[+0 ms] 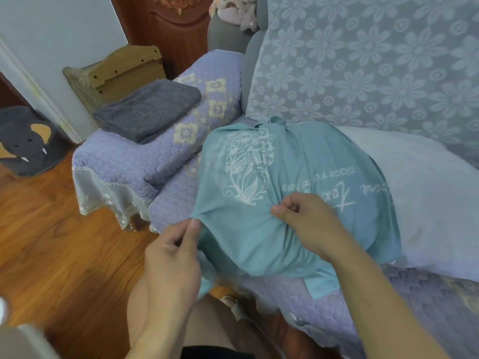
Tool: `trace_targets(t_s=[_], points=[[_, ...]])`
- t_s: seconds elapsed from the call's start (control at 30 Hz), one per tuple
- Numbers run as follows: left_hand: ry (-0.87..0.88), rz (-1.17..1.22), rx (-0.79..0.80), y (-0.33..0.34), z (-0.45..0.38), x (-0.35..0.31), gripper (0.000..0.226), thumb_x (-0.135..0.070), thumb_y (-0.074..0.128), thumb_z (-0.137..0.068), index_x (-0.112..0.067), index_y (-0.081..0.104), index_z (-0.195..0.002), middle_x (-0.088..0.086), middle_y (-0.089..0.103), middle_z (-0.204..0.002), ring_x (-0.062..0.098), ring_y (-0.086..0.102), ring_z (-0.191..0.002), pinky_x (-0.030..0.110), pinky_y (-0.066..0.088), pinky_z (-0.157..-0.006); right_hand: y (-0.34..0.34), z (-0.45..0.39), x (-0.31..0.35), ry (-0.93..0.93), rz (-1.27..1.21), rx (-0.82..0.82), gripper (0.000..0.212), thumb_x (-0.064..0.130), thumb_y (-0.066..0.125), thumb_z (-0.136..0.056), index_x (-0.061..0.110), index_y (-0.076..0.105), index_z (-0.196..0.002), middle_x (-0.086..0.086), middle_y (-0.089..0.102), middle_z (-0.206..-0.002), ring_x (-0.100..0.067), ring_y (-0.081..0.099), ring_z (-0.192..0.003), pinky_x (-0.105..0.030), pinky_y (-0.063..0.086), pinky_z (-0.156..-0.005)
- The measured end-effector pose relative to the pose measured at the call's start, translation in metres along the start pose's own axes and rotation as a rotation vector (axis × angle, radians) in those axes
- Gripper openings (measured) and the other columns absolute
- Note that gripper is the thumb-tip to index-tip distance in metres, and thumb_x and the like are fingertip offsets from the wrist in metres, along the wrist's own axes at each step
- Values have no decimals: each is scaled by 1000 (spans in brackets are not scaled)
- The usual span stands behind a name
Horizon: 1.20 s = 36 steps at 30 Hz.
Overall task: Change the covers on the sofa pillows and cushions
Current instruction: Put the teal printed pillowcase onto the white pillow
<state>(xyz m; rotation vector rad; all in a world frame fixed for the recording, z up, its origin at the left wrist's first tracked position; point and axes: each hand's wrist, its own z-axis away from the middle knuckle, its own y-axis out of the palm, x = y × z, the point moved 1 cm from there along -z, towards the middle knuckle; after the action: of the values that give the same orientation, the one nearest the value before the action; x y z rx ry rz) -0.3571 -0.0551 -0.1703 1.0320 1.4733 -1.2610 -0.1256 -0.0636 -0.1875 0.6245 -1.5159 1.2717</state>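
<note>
at lower centre, the left hand (172,251) pinches the edge of a teal cover (261,203), the right hand (305,218) grips its middle. the cover wraps a pale pillow (420,198) lying on the sofa (363,73). upper left, a folded grey cloth (147,110) rests on the armrest.

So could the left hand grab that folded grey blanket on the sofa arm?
Probably yes, with a stretch. The left hand now pinches the teal cover, so it must let go first. Nothing stands between it and the grey blanket.
</note>
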Motion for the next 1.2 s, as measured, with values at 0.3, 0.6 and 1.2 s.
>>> trace_targets(t_s=[0.3, 0.6, 1.2], points=[[124, -182, 428, 70, 21, 19, 21, -15, 60, -99, -26, 78, -102, -18, 73, -100, -5, 65, -99, 19, 49, -92, 11, 7, -17, 0, 78, 117, 21, 16, 60, -97, 12, 61, -76, -3, 59, -70, -11, 50, -66, -31, 42, -63], [-58, -701, 524, 63, -53, 34, 57, -80, 53, -79, -25, 57, -93, -5, 64, -87, 15, 59, -77, 36, 46, -66, -4, 20, -24, -25, 86, 151, 26, 26, 68, -93, 12, 61, -73, -1, 54, -67, -9, 46, -62, -31, 37, -62], [299, -639, 535, 58, -117, 24, 61, -60, 49, -98, -14, 41, -59, 7, 52, -54, 21, 47, -55, 38, 34, -56, -77, 25, -40, 40, 294, -396, 32, 25, 49, -102, 11, 46, -73, -4, 53, -69, -23, 49, -69, -38, 31, -61]])
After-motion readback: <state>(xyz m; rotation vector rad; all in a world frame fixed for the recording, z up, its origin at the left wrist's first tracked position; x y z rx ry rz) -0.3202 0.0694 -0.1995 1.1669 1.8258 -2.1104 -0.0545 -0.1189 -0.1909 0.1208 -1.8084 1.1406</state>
